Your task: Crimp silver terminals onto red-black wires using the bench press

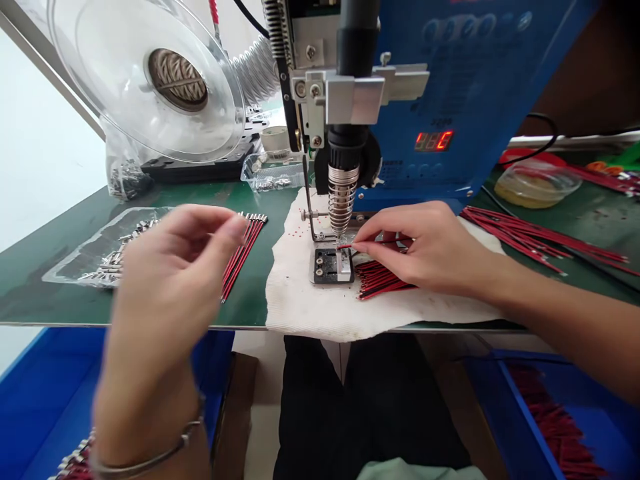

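Note:
My right hand point(415, 243) pinches a red-and-black wire point(345, 247), its end lying at the small black fixture point(327, 267) right below the tip of the soldering iron point(343, 190). Under that hand, a bundle of red-and-black wires point(383, 280) rests on the white cloth point(320, 310). My left hand point(175, 267) is raised over the table's left side, thumb and fingertips pressed together; whatever they may hold is too small and blurred to make out. Beside its fingertips lies a row of red-and-black wires with metal ends point(245, 257). A clear tray of small metal parts point(113, 257) is partly hidden behind this hand.
The blue soldering machine point(440, 87) stands at the back, with a clear spool point(125, 80) to its left. More wires point(525, 237) and a round clear tub point(537, 183) lie at right. Blue bins point(530, 420) sit below the table edge on both sides.

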